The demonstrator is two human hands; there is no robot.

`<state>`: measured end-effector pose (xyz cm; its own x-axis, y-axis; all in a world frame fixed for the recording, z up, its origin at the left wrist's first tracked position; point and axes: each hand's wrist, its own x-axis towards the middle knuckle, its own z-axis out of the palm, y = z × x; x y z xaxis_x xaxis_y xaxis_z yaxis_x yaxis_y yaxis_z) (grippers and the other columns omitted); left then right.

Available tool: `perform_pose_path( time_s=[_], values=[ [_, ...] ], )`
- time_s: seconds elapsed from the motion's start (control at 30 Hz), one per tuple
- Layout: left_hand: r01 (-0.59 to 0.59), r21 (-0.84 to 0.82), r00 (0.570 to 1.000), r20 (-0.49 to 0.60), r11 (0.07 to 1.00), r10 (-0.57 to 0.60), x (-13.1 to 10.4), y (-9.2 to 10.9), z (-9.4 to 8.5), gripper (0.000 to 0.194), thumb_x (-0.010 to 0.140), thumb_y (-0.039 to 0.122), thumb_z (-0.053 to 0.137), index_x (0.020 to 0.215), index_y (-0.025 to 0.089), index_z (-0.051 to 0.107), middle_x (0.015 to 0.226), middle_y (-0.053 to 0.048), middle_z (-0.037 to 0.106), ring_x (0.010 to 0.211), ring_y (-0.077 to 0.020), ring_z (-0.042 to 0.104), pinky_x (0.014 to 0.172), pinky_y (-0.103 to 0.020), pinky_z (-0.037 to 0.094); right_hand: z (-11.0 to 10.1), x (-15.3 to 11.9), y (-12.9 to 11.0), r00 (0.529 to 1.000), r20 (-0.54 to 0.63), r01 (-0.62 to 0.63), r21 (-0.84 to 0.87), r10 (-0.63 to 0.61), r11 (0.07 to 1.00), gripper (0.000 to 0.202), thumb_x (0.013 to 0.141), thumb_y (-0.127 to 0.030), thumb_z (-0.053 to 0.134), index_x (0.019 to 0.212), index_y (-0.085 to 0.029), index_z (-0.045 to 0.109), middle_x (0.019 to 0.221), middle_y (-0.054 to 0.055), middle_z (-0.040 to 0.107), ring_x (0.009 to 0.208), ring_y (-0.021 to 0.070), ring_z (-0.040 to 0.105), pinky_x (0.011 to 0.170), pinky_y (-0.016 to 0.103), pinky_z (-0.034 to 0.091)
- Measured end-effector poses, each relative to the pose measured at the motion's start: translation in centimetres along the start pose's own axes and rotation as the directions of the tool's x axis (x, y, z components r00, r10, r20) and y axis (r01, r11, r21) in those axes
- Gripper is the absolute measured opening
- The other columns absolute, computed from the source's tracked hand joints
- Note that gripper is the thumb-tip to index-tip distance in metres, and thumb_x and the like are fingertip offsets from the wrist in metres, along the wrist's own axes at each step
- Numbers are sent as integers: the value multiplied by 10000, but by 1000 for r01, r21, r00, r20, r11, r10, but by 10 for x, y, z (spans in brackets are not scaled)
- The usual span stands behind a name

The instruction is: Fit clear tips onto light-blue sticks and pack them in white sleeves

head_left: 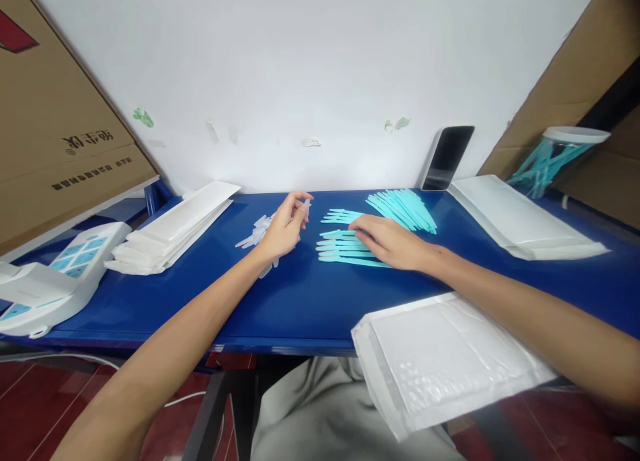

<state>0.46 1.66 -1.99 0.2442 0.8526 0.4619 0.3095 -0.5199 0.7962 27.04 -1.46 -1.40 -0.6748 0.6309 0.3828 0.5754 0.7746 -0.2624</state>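
My left hand (287, 226) is closed in a pinch, with a small translucent plastic cap (308, 205) at its fingertips. Beneath and beside it lies a loose heap of similar translucent caps (257, 231), partly hidden by the hand. My right hand (387, 240) has its fingers bent round a slim teal plastic stick (343, 234), shaped like an eyebrow razor. Several more teal sticks (345, 253) lie side by side under that hand, their right ends covered. A smaller row of teal sticks (340, 216) sits just behind, and a fanned pile (404, 209) lies farther back right.
White padded envelopes lie stacked (175, 228) at the left, one (525, 218) at the right, and another (450, 361) overhangs the front edge. A phone (447, 158) leans on the wall. A jar of teal sticks (560, 158) stands far right; a power strip (75, 268) is far left.
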Motion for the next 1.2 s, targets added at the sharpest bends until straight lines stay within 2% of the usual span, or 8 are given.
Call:
perform_pose_path(
  time_s=[0.2,0.47,0.53,0.6,0.67,0.73,0.93,1.2],
  values=[
    [128,-216,992,18,968,-127,2,2,-2,318,877,447,670,976,193,506,905,-68,745,824,-163,695,734,-276,516,4,0,7,998,-44,-41,-40,39,998,296,1038,-262,334,1131,-182,604,1048,121,691,911,257,643,812,386,488],
    [137,-253,990,50,958,-129,0,6,0,438,825,551,726,965,184,532,1003,-128,782,1005,-251,736,817,-322,530,5,0,9,989,-75,-130,-85,124,988,320,1042,-278,341,1194,-176,604,1090,118,704,926,258,665,805,361,481],
    [131,-223,991,58,966,-121,-2,7,0,448,822,569,727,958,177,556,983,-121,786,941,-239,741,785,-306,528,4,1,8,988,-88,-136,-81,129,987,320,1046,-295,346,1188,-179,608,1081,117,706,911,256,666,790,358,479],
    [137,-166,989,73,977,-127,-4,7,-1,435,838,571,714,964,174,588,959,-103,791,760,-194,722,669,-271,505,5,1,8,987,-105,-131,-74,123,989,326,1048,-312,352,1186,-175,613,1093,124,707,915,260,667,787,361,478],
    [144,-117,987,90,983,-133,-6,8,-1,408,857,558,701,975,178,613,944,-80,793,570,-135,636,540,-245,434,5,1,8,986,-120,-124,-67,116,990,333,1048,-322,357,1188,-170,617,1107,132,706,920,265,668,785,367,478],
    [132,-111,988,89,985,-123,-6,8,-1,388,859,544,705,969,180,624,933,-70,794,518,-117,594,503,-241,399,6,1,9,985,-125,-125,-65,116,990,332,1045,-323,364,1187,-170,621,1105,134,708,912,268,668,776,370,477],
    [104,-207,994,5,973,-106,-3,7,0,414,791,524,776,932,155,649,836,-92,785,832,-227,739,762,-303,535,4,1,8,981,-137,-145,-67,135,987,318,1042,-318,377,1171,-172,628,1068,120,711,886,260,660,748,359,462],
    [143,-249,990,31,958,-140,-3,6,-1,431,726,499,839,909,130,712,824,-99,788,834,-237,752,844,-345,557,4,1,8,978,-158,-142,-49,133,989,310,1044,-321,377,1157,-173,624,1028,107,703,863,248,646,756,352,451]
  ],
)
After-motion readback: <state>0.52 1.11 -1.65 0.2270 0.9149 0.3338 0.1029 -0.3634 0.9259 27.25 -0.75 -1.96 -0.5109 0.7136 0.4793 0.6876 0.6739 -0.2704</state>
